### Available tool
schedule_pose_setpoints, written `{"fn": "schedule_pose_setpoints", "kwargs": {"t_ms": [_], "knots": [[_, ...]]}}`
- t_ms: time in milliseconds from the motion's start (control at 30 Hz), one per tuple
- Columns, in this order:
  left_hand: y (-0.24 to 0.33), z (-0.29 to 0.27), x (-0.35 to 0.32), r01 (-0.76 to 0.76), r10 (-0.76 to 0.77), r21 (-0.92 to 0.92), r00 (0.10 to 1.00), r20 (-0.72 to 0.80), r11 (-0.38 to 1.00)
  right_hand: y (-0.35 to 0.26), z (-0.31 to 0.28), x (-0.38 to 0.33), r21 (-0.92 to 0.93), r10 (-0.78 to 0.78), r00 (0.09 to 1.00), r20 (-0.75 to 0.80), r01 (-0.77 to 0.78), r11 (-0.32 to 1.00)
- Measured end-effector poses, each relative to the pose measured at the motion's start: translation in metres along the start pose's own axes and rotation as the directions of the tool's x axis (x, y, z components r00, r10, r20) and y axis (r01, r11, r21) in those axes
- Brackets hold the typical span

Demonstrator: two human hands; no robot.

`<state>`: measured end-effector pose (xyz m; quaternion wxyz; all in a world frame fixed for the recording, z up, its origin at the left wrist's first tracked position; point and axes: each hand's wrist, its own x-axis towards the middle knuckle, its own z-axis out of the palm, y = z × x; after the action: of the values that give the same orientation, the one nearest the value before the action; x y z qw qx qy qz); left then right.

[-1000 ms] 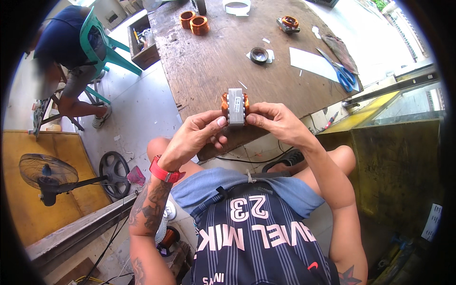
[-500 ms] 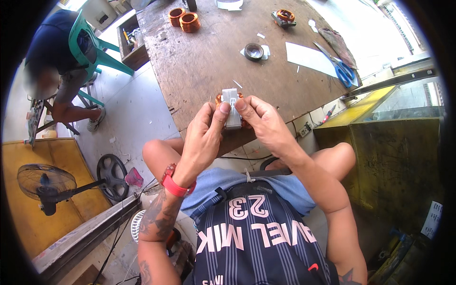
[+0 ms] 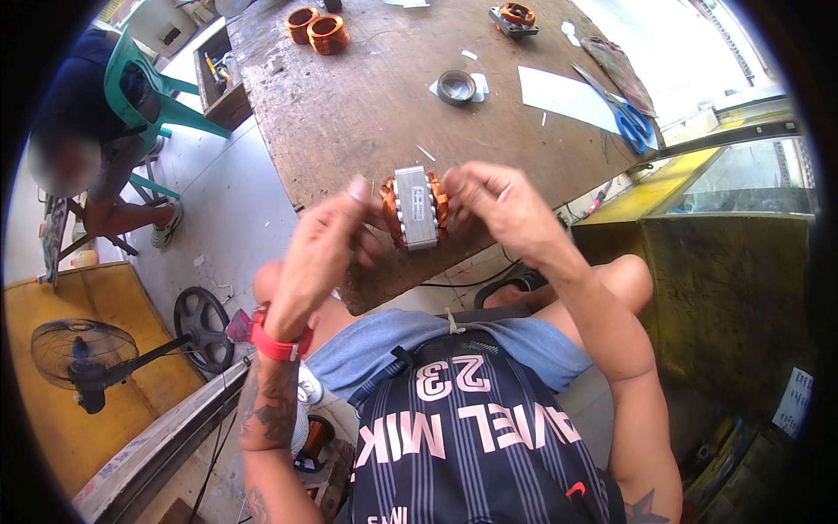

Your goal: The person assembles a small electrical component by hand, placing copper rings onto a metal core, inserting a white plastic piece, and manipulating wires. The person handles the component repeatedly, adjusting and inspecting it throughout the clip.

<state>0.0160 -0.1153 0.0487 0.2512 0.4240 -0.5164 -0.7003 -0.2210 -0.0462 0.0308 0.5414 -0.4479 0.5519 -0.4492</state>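
Over the near edge of the table is a motor stator point(image 3: 417, 210), a grey laminated steel core with orange copper windings bulging from both sides and white insulation along its edges. My left hand point(image 3: 325, 236) is at its left windings, thumb raised; motion blur smears the fingers, so their grip cannot be made out. On the other side, my right hand point(image 3: 499, 203) has thumb and fingers closed at the upper right of the windings. The undersides of both hands and of the stator are hidden.
On the wooden table point(image 3: 367, 113) are copper coils point(image 3: 328, 35), a tape roll point(image 3: 456, 87), another wound part point(image 3: 517, 19), white paper point(image 3: 559, 98) and blue-handled scissors point(image 3: 630, 127). A fan point(image 3: 87, 349) stands at left. Another person point(image 3: 74, 109) sits near a green chair point(image 3: 131, 87).
My left hand has moved left off the stator's face, and my right hand slightly right. The stator's core and windings now show more fully, with its face turned more toward me.
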Motion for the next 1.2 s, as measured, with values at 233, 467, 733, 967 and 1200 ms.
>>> {"fn": "schedule_pose_setpoints", "kwargs": {"t_ms": [233,467,733,967,1200], "knots": [[-0.001,0.030,0.074,-0.410,0.415,-0.086,0.908,0.057,0.908,0.000,0.035,0.068,0.182,-0.369,0.929,-0.040,0.370,0.911],[-0.011,0.037,0.075,-0.306,0.315,-0.099,0.946,0.083,0.947,0.001,0.050,0.066,0.257,-0.356,0.933,-0.061,0.359,0.897],[-0.010,0.044,0.078,-0.418,0.418,-0.019,0.908,0.024,0.908,0.012,0.049,0.069,0.147,-0.348,0.933,-0.088,0.358,0.922],[0.002,0.023,0.037,-0.377,0.435,0.254,0.869,-0.236,0.891,-0.020,0.033,0.033,-0.040,-0.352,0.900,-0.257,0.354,0.935],[-0.003,-0.007,-0.012,-0.022,-0.005,0.098,0.964,0.266,0.995,0.009,0.010,-0.021,0.147,0.092,0.984,0.154,-0.114,0.983]]}}
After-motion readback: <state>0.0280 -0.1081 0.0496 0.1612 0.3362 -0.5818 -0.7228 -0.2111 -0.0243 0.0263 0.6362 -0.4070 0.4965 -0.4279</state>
